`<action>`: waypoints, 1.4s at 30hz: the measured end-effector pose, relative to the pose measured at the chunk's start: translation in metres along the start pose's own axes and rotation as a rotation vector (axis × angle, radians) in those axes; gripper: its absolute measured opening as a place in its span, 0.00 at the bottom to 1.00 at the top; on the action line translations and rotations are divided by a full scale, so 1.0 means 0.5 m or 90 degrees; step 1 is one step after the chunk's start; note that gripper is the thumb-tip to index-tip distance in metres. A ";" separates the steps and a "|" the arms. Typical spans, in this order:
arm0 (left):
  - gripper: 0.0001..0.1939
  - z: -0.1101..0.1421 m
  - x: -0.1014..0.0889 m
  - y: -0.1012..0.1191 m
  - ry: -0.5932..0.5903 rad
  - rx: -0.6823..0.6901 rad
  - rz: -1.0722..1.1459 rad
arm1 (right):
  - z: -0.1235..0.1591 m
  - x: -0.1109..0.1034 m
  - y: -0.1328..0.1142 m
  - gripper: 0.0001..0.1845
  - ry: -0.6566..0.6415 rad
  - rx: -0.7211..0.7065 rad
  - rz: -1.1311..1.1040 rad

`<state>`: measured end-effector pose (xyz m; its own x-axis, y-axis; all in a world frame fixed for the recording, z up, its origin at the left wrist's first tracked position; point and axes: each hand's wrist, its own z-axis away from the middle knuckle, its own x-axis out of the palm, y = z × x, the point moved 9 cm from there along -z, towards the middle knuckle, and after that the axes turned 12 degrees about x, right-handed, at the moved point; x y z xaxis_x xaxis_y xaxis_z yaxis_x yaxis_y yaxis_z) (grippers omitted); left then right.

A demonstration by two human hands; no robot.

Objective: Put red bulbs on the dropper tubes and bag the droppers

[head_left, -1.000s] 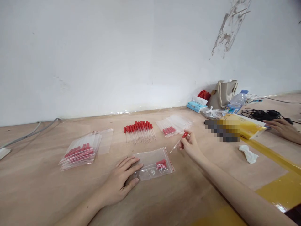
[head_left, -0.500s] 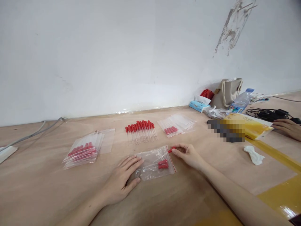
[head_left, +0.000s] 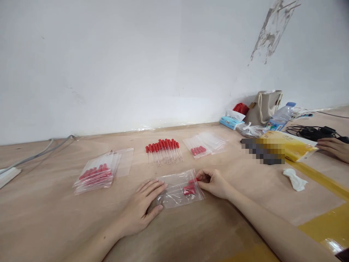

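Observation:
A clear zip bag [head_left: 170, 200] lies flat in front of me, its red-edged mouth toward the right. Inside are droppers with red rubber bulbs [head_left: 188, 191], their clear stems pointing left. My left hand [head_left: 143, 202] rests with fingers stretched out on the bag's left edge, pressing it to the table. At the mouth, my right hand [head_left: 214, 183] pinches the bulb end of another dropper [head_left: 193, 180], most of which is within the bag. Beyond the bag, a row of loose droppers [head_left: 163, 147] lies with bulbs toward the wall.
Filled bags [head_left: 95, 174] are stacked at left. More bags [head_left: 209, 142] lie right of the row, one holding red bulbs. Farther right are a tissue pack [head_left: 231, 123], a bottle [head_left: 282, 114], a yellow package [head_left: 286, 145], a crumpled tissue [head_left: 295, 180] and another person's hand [head_left: 334, 147].
My right hand has moved left, sliding the dropper deeper through the bag's mouth so its bulb is beside the others. My left hand has stayed in place.

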<state>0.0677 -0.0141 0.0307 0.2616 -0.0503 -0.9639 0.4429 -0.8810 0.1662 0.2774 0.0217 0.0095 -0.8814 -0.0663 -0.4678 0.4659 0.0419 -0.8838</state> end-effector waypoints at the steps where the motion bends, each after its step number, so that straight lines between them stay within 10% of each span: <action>1: 0.25 0.000 0.000 0.000 -0.003 -0.001 0.000 | 0.000 -0.003 -0.002 0.05 0.009 -0.004 0.015; 12: 0.23 0.001 0.000 0.000 0.001 0.001 -0.003 | -0.004 -0.022 -0.014 0.09 0.030 -0.020 0.051; 24: 0.23 0.003 -0.004 0.003 0.016 0.016 0.006 | -0.234 -0.013 -0.063 0.16 0.216 0.108 0.272; 30: 0.22 0.004 -0.004 0.003 0.012 0.010 0.008 | -0.292 0.024 -0.044 0.20 0.168 0.192 0.319; 39: 0.22 0.004 -0.001 0.001 0.008 0.014 -0.005 | -0.202 -0.051 -0.071 0.34 0.172 0.141 0.279; 42: 0.22 0.003 0.000 -0.001 0.010 0.012 -0.004 | -0.127 -0.100 -0.036 0.35 0.191 0.093 -0.032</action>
<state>0.0661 -0.0145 0.0305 0.2727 -0.0372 -0.9614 0.4280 -0.8903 0.1558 0.3079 0.0875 0.0492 -0.8772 0.2327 -0.4199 0.4082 -0.0987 -0.9075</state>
